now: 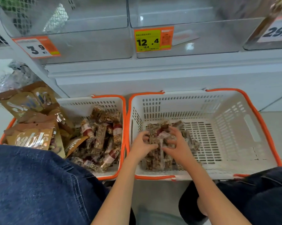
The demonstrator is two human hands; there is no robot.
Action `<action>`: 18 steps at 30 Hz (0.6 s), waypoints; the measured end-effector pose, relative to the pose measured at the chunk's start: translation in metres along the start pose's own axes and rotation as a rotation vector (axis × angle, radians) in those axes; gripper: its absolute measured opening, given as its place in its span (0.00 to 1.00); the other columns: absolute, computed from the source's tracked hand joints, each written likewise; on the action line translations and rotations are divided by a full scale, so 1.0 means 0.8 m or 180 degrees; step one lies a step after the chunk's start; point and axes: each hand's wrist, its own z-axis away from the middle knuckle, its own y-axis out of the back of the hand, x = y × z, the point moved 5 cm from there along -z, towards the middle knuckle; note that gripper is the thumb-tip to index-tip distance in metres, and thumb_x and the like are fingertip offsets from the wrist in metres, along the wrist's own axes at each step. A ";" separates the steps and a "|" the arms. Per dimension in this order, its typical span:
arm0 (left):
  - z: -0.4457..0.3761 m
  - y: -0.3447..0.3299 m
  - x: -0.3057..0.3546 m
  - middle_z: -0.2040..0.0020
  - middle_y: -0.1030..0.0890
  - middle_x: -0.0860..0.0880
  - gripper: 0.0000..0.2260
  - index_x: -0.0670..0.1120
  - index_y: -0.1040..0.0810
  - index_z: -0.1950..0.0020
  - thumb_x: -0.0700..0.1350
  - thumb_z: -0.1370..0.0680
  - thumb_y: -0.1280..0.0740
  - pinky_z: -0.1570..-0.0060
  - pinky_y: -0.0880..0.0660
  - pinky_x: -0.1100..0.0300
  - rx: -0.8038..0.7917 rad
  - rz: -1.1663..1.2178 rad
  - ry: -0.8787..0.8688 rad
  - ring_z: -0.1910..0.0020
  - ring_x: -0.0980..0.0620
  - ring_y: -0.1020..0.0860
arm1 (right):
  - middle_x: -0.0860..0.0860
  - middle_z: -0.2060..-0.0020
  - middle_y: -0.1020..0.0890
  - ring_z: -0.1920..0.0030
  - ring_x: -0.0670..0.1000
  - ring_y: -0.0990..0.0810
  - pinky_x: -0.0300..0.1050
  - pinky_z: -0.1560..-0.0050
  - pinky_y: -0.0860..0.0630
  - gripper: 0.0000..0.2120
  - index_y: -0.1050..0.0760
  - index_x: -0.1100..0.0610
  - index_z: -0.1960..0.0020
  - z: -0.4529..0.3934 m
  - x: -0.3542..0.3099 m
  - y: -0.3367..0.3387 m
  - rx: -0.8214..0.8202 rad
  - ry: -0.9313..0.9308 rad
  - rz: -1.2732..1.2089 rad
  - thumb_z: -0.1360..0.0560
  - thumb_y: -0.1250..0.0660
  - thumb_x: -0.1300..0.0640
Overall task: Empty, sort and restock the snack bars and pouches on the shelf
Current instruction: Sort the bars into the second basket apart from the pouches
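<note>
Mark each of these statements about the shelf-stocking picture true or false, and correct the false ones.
1. Both hands are in the right basket. True: the left hand and right hand have their grip on a bundle of snack bars.
2. The left basket holds only bars. False: brown pouches lie in it too.
3. The middle price tag reads 12.4. True.
4. The clear shelf bin behind that tag is full of bars. False: no bars show in it.
5. The baskets have blue rims. False: the rims are orange.
</note>
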 end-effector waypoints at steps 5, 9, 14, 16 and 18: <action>0.002 0.075 0.019 0.52 0.23 0.53 0.12 0.46 0.25 0.43 0.38 0.25 0.31 0.57 0.23 0.65 0.0977 0.0370 -0.0479 0.54 0.55 0.22 | 0.38 0.44 0.28 0.47 0.40 0.24 0.36 0.50 0.23 0.27 0.35 0.43 0.36 -0.021 -0.064 -0.039 -0.0131 0.0402 0.0018 0.29 0.27 0.58; 0.021 0.153 -0.032 0.52 0.21 0.50 0.06 0.47 0.24 0.49 0.39 0.24 0.33 0.56 0.28 0.60 0.2174 0.0412 0.0011 0.52 0.51 0.23 | 0.42 0.43 0.25 0.46 0.43 0.25 0.37 0.47 0.25 0.23 0.32 0.47 0.36 -0.040 -0.120 -0.123 -0.0707 0.0896 0.0573 0.28 0.29 0.58; 0.014 0.197 -0.116 0.40 0.26 0.42 0.21 0.42 0.30 0.36 0.41 0.27 0.29 0.50 0.28 0.55 0.1862 -0.0240 0.0942 0.44 0.45 0.26 | 0.51 0.39 0.26 0.39 0.55 0.27 0.51 0.51 0.24 0.22 0.34 0.49 0.33 -0.073 -0.149 -0.206 -0.0967 0.1461 0.2938 0.25 0.35 0.56; 0.009 0.203 -0.139 0.34 0.32 0.39 0.29 0.41 0.36 0.31 0.43 0.28 0.28 0.38 0.30 0.48 0.1728 -0.0571 0.1142 0.36 0.39 0.31 | 0.54 0.37 0.29 0.35 0.57 0.32 0.53 0.49 0.27 0.23 0.35 0.52 0.32 -0.082 -0.149 -0.219 -0.1099 0.1143 0.3724 0.25 0.36 0.60; 0.001 0.211 -0.152 0.31 0.37 0.39 0.34 0.42 0.42 0.27 0.46 0.28 0.28 0.34 0.36 0.46 0.1769 -0.0921 0.1209 0.32 0.37 0.37 | 0.55 0.32 0.35 0.31 0.58 0.37 0.58 0.43 0.32 0.28 0.39 0.52 0.29 -0.080 -0.149 -0.227 -0.1295 0.0660 0.3833 0.27 0.36 0.62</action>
